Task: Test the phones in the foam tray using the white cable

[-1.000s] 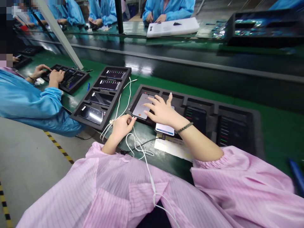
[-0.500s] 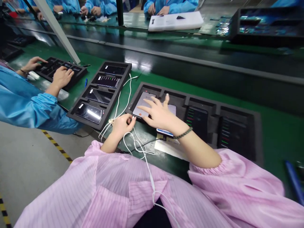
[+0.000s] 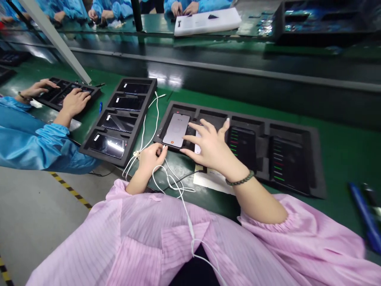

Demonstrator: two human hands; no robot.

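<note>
Your left hand [image 3: 149, 161] is nearly closed beside the lit phone [image 3: 175, 129], any hold unclear. Your right hand [image 3: 212, 149], spread and empty, could mis-tap it by drifting left.

The left hand [image 3: 152, 159] pinches at the lower edge of the lit phone [image 3: 176, 130] in the end slot of the foam tray [image 3: 264, 159]. The right hand [image 3: 212, 149], fingers spread, hovers over a second phone [image 3: 197, 143], mostly hidden. White cable [image 3: 179, 186] loops across the green bench [image 3: 143, 180].
</note>
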